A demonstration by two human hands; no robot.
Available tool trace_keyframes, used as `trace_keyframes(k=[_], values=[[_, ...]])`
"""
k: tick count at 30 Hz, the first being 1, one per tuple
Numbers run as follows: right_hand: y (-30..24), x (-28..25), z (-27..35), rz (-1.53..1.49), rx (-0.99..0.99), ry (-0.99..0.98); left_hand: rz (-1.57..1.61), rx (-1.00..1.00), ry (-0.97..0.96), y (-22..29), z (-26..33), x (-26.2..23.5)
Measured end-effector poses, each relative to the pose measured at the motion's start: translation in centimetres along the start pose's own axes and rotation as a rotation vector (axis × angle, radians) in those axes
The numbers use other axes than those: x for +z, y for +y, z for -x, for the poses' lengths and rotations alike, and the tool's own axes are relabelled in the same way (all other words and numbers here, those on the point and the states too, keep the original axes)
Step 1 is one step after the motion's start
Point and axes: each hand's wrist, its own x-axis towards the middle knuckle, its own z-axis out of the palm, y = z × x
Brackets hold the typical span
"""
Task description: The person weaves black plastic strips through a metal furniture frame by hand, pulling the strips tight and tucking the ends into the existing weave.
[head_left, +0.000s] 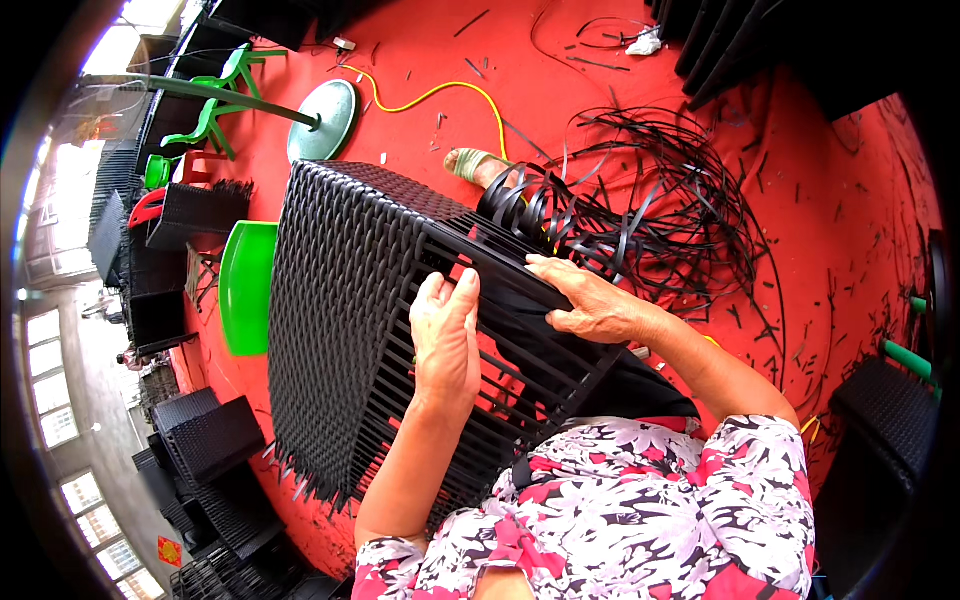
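A large black wicker furniture frame (345,230) lies tilted in front of me, with one side densely woven and the adjoining side showing bare parallel slats. My left hand (447,335) is at the edge between these sides, its fingers curled and thumb up; whatever they pinch is hidden. My right hand (592,302) rests on the dark upper bar of the frame, index finger stretched along it and thumb bent against it. Loose strip ends stick out along the frame's lower left edge. Past my right hand, a tangle of flat black weaving strips (690,190) spreads over the floor.
Scraps litter the red floor (420,45), and a yellow cord (440,90) crosses it. A green plastic seat (248,290) stands left of the frame. Farther off are a stand with a round base (325,118), green chairs (212,120) and stacked black wicker pieces (210,440). A sandalled foot (475,165) shows ahead.
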Motion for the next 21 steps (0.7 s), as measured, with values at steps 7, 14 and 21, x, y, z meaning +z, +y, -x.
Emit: trace_keyframes(k=[7, 14, 21], values=[[-8.0, 3.8, 1.1, 0.286, -0.018, 0.105, -0.016, 0.285, 0.278, 0.5, 3.9, 1.2], [-14.8, 11.7, 2.0, 0.372, -0.129, 0.136, -0.094, 0.498, 0.439, 3.8, 10.5, -4.5], [-17.6, 19.1, 2.0, 0.223, -0.195, -0.107, -0.04, 0.496, 0.602, 3.6, 15.5, -12.4]])
